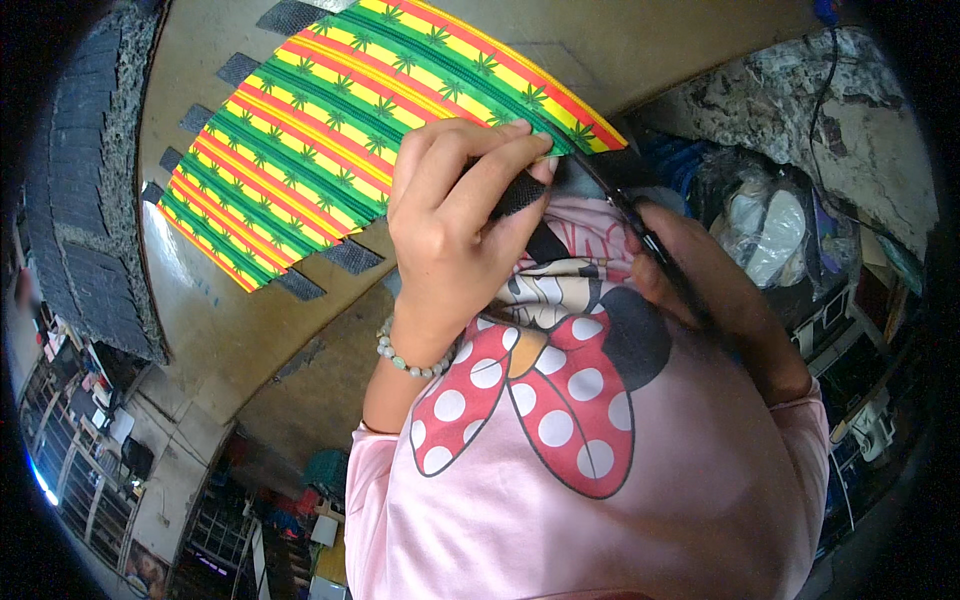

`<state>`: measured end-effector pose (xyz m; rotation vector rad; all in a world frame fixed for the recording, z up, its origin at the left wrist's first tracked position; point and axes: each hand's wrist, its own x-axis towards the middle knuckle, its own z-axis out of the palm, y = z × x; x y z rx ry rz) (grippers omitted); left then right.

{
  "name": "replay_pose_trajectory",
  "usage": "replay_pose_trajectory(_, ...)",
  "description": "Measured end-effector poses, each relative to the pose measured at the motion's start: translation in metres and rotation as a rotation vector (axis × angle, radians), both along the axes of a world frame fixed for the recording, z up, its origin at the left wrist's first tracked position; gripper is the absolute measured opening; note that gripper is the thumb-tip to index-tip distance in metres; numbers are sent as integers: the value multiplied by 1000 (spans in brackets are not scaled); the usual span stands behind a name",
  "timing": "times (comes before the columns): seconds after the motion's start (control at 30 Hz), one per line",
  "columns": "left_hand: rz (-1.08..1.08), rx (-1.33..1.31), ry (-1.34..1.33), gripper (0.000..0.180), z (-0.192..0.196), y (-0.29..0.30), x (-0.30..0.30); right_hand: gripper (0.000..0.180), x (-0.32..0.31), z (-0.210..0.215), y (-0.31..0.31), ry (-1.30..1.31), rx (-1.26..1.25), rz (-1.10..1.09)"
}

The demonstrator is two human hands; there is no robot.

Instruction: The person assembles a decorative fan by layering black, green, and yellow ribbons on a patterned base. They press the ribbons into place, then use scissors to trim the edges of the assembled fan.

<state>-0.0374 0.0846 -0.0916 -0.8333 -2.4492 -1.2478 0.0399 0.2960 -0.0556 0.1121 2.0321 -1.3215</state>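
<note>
Striped leaf-print fabric (325, 130) lies aslant, black tool (650, 240) at its edge.

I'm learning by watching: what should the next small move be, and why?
Perhaps snip at the edge of the leaf-print fabric: the right hand holds a dark tool, seemingly scissors, its tip there, while the left hand pinches nearby.

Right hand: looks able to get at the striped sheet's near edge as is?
Likely yes: the right hand holds a dark tool whose tip seems already at the striped sheet. The left hand, gripping close by, leaves little room.
</note>
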Motion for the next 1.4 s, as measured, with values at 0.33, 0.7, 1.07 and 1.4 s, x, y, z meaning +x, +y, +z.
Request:
replay_pose_trajectory(0.33, 10, -2, -15, 28, 0, 0, 2, 76, 5, -4, -1, 57, 90, 28)
replay_pose_trajectory(0.7, 24, -10, -6, 25, 0, 1, 0, 72, 2, -2, -1, 13, -8, -34)
replay_pose_trajectory(1.07, 22, 4, -1, 26, -1, 1, 0, 69, 10, -14, 0, 147, 84, -53)
replay_pose_trajectory(1.4, 24, -50, -16, 32, 2, -1, 4, 51, -3, -2, -5, -3, 88, -91)
